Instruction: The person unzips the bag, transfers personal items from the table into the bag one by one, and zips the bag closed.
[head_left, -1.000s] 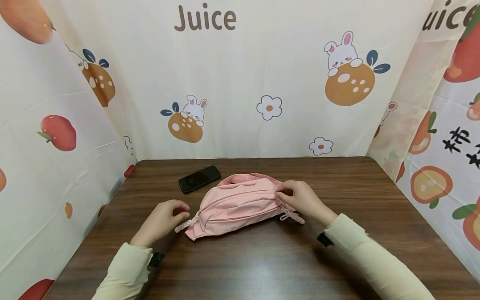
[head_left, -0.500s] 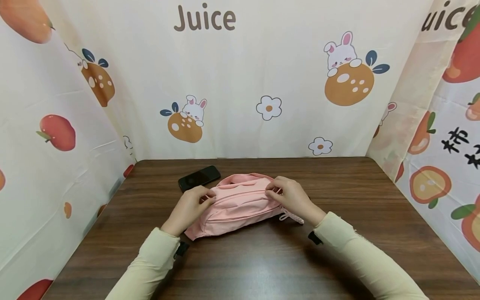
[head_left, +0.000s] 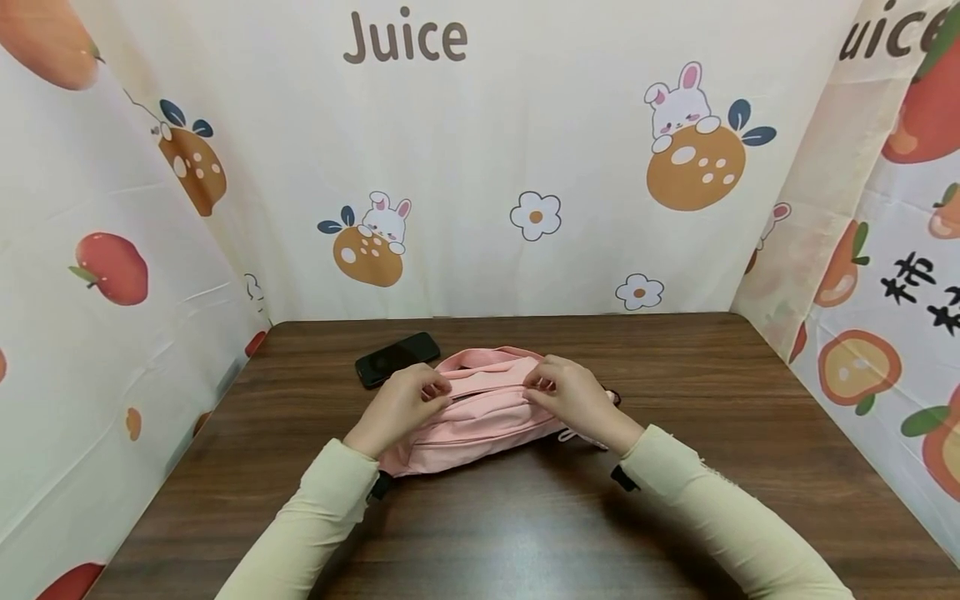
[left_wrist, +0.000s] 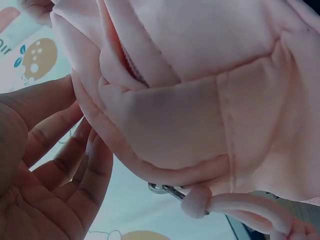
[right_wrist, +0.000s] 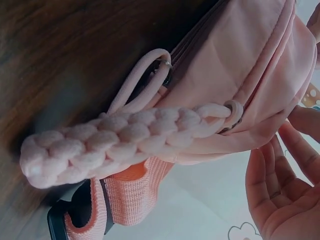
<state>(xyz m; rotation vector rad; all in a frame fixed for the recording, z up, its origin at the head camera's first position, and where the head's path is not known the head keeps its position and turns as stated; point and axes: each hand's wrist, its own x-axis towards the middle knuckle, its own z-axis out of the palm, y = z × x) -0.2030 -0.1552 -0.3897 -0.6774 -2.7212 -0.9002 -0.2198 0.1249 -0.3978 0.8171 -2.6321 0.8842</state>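
A pink fabric waist bag [head_left: 472,437] lies in the middle of the table, with curved zipper seams along its front. My left hand [head_left: 401,408] pinches its upper edge on the left, thumb in front and fingers behind. On the right, my right hand [head_left: 576,403] pinches the same edge. Between the hands, the upper zipper gapes in a narrow dark slit [head_left: 468,395]. Zipper teeth [left_wrist: 132,67] show at the gap in the left wrist view. A braided pink zipper pull [right_wrist: 115,140] dangles at the right end; a pink cord pull [left_wrist: 240,206] hangs at the left.
A black phone [head_left: 397,358] lies behind the bag on the left, close to my left hand. The bag's pink strap [head_left: 480,357] arcs behind it, and a black buckle [right_wrist: 75,215] sits at its right end. Printed curtains [head_left: 465,167] surround the brown wooden table [head_left: 510,542].
My left hand has moved right from beside the bag's left end onto its upper edge. The right hand has shifted slightly left along it. A slit now shows at the upper zipper.
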